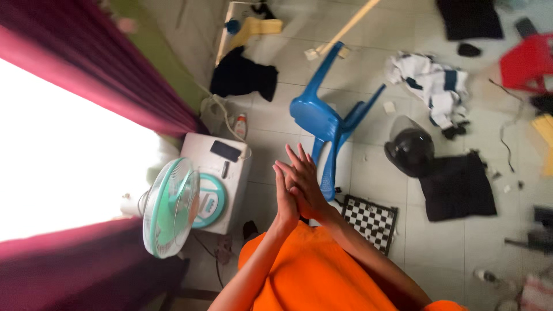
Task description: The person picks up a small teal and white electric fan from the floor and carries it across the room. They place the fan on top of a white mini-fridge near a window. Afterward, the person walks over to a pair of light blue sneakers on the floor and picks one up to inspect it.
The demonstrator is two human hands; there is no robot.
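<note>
tiled floor (271, 124) holds blue chair (325, 118) beyond pressed-together left hand (286, 196) and right hand (305, 181).

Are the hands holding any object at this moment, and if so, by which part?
Nothing is held: the left hand and right hand are pressed together, palm to palm.

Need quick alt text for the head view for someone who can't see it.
A person in orange presses the left hand and right hand together, palms touching, holding nothing. Below lie an overturned blue plastic chair, a black-and-white chessboard, a mint-green electric fan and scattered clothes.
</note>
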